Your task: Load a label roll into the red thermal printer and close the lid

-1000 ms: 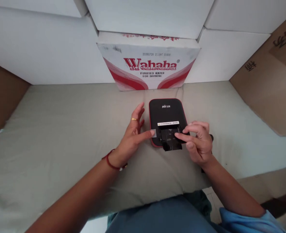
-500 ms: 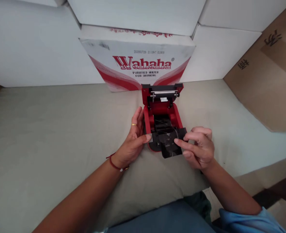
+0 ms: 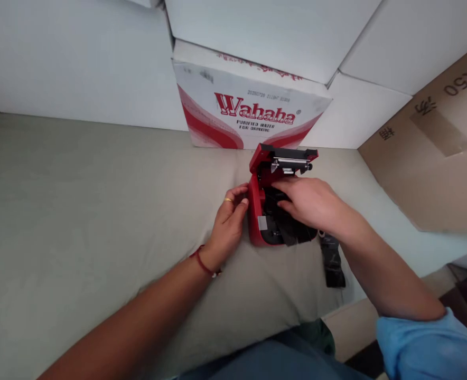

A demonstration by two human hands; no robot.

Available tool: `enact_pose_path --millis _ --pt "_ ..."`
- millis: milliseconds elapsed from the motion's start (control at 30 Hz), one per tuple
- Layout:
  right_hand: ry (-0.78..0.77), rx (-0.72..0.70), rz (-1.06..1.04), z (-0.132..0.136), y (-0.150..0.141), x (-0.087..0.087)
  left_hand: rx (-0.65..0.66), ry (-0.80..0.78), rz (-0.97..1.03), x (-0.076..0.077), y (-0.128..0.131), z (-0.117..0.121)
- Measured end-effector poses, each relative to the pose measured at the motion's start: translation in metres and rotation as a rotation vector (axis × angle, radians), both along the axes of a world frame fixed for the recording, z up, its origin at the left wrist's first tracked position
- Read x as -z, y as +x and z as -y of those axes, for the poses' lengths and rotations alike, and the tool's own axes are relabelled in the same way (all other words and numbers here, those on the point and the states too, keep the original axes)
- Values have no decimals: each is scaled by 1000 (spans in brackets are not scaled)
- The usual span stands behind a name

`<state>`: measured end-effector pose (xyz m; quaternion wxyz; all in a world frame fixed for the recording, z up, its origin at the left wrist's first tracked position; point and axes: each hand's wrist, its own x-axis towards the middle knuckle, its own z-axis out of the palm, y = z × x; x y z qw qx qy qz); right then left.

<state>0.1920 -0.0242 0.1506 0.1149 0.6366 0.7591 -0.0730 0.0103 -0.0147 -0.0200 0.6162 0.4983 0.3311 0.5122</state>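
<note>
A small red label printer point(image 3: 256, 211) stands on the cloth-covered surface with its lid point(image 3: 287, 158) tilted up and back. My left hand point(image 3: 232, 219) is at the printer's left wall, its curled fingers and thumb touching the side. Inside the opening, my right hand point(image 3: 302, 198) reaches down over a glossy black label strip point(image 3: 291, 227); thumb and forefinger are at the black material, and the other fingertips are hidden. The strip's front end lies across the printer's front edge. A grey square sticker point(image 3: 262, 222) marks the front left corner.
Behind the printer stands a white and red water carton point(image 3: 253, 113) among white boxes point(image 3: 91, 63). To the right is a brown cardboard box point(image 3: 447, 153). A black folded strip point(image 3: 332, 261) lies on the cloth point(image 3: 118, 211), right of the printer.
My right hand has moved from the strip's front end into the printer's opening. My left thumb has left the front corner for the side wall. The view has shifted and tilted.
</note>
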Motion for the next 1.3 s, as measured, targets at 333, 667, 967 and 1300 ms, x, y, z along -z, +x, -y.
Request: enact_pose_path --millis 333,667,967,1300 --pt "51 17 -74 26 -3 -30 -9 -49 1 -9 0 0" --pt "-276 361 -458 65 119 -19 28 -44 34 -5 2 -6" --pt "-172 500 -481 85 139 31 32 -59 86 -3 4 -8" --pt "-265 455 -303 121 164 28 31 -66 74 -5 4 -8"
